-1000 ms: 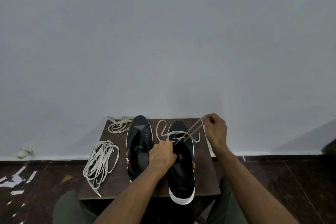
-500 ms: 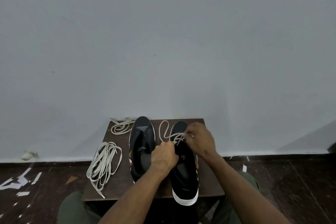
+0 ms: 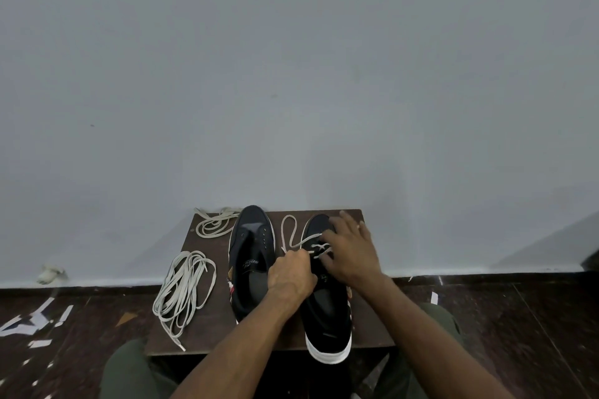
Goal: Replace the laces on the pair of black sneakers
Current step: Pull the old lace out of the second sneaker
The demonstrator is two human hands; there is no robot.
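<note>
Gripping white lace, left hand; right hand spread flat on half-laced right sneaker.

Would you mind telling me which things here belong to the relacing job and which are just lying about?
Job: right sneaker; lace being threaded; left sneaker, no lace in it; lace bundle; coiled lace; left hand; right hand; small table.

Lying about: paper scraps; crumpled white thing by the wall.
</note>
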